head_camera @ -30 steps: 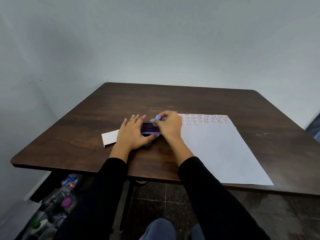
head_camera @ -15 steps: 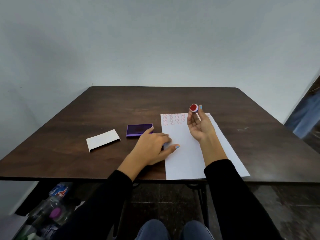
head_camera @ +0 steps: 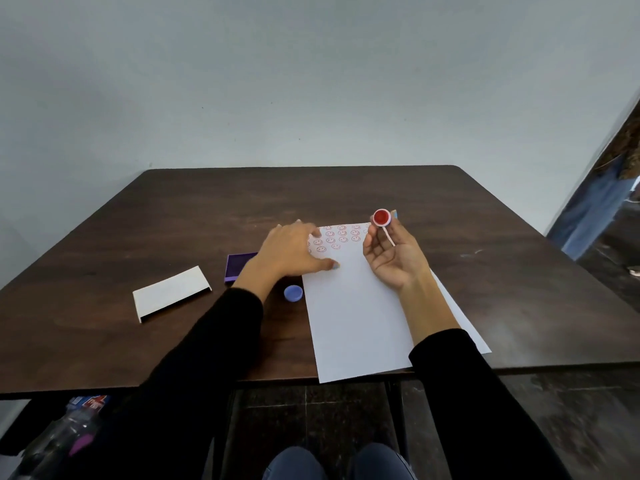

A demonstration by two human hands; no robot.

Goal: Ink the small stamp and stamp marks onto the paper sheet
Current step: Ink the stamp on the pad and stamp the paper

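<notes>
Your right hand [head_camera: 393, 256] pinches the stamp [head_camera: 382, 217], inked face turned toward you, above the sheet's [head_camera: 353, 317] far right corner. The bare paper lies nearer you, below the marks [head_camera: 334, 239]. Your left hand [head_camera: 294, 252] lies flat, pinning the sheet's left edge.

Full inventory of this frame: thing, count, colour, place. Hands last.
dark brown wooden table: 1, centre.
white paper sheet: 1, table right, rows of red smiley marks at far end.
small round stamp with red face: 1, in right hand's grip, above sheet's far end, face toward camera.
purple ink pad: 1, left of sheet, partly behind left wrist.
small blue round cap: 1, by sheet's left edge.
white card lid: 1, table left.
plastic bottles: several, floor lower left.
left hand: palm down, on sheet's left edge.
right hand: raised, palm up.
</notes>
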